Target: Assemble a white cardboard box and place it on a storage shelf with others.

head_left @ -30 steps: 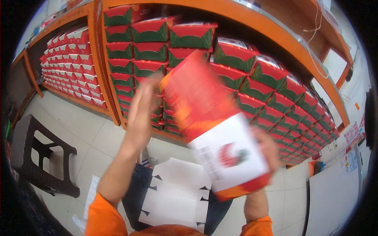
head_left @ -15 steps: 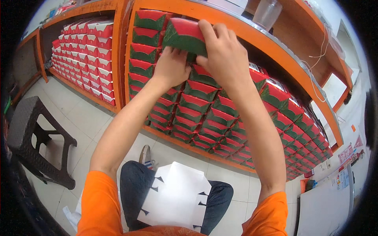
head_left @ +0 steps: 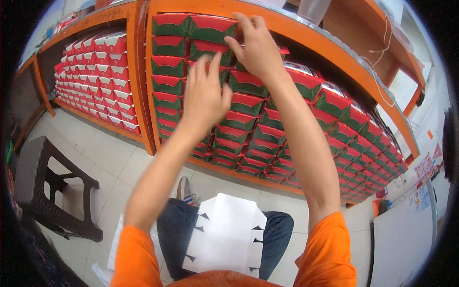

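- Red-and-green boxes [head_left: 245,106], a whole wall of them, are filling the wide bay of the orange shelf [head_left: 291,26]; their ends are facing out, and whatever might be inside isn't showing.
- Red-and-white boxes [head_left: 91,71] are packing the next bay to the left in tight rows, insides hidden too.
- Dark stool [head_left: 33,177] is standing off to the left, out of the way.
- Flat white card [head_left: 229,234] with notched sides is lying across the dark-clad legs [head_left: 176,239].
- Top box [head_left: 213,27], the one getting the attention, is sitting in the uppermost row, second stack from the left. IMO the trick is keeping its front flush with its neighbours and pushing squarely so it isn't skewing the stack.
- Right hand [head_left: 256,48] is resting at that box's right end, thumb and fingers spread apart, seemingly touching the corner but not clamping it. I'd be pressing with flat fingers, nice and even, since card corners are probably denting easily.
- Left hand [head_left: 205,98] is hovering in front of the boxes just below, kinda blurry, fingers loose and apart, gripping nothing; can't tell if the tips are touching anything. Decent spot for steadying the stack, I'm thinking.
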`<state>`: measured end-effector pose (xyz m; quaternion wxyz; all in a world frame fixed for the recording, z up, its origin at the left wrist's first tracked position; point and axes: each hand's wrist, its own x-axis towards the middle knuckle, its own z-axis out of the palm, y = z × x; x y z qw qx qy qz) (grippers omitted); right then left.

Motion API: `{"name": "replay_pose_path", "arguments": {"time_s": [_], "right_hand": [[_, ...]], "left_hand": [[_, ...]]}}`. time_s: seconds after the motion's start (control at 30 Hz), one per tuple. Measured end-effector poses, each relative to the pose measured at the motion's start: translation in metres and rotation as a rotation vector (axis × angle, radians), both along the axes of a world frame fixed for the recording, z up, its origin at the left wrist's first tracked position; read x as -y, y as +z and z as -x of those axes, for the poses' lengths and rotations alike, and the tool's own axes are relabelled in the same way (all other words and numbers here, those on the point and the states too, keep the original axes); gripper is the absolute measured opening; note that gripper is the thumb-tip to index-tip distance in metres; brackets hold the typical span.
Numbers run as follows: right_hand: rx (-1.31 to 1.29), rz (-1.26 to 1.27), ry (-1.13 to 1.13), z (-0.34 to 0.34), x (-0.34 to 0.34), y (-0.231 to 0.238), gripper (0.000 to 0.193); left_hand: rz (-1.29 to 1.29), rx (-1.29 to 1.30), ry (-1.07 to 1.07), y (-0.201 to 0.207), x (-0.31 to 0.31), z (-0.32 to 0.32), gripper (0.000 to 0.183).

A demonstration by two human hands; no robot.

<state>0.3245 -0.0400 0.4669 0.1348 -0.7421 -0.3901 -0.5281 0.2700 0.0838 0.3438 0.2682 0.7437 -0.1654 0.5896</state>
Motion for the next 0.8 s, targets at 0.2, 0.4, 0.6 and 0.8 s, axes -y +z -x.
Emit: {"name": "replay_pose_path", "arguments": {"time_s": [0.2,0.4,0.6,0.8], "right_hand": [[-0.454,-0.272,0.137,0.09,0.09,-0.14,0.025],[-0.985,-0.526,-0.152,0.191,0.197,-0.31,0.013],[-1.296,-0.926,-0.335,0.285,0.25,-0.389,0.017],[-1.258,-0.99,-0.43,0.333,0.263,-0.405,0.019]], "left_hand": [[0.067,-1.466,-0.569,-0.211,0.14,0.194,0.111],[0.049,-1.405,-0.492,-0.325,0.18,0.27,0.099],[-0.111,-1.505,-0.409,-0.308,0.19,0.262,0.085],[0.031,-1.506,-0.503,-0.291,0.171,0.263,0.058]]}}
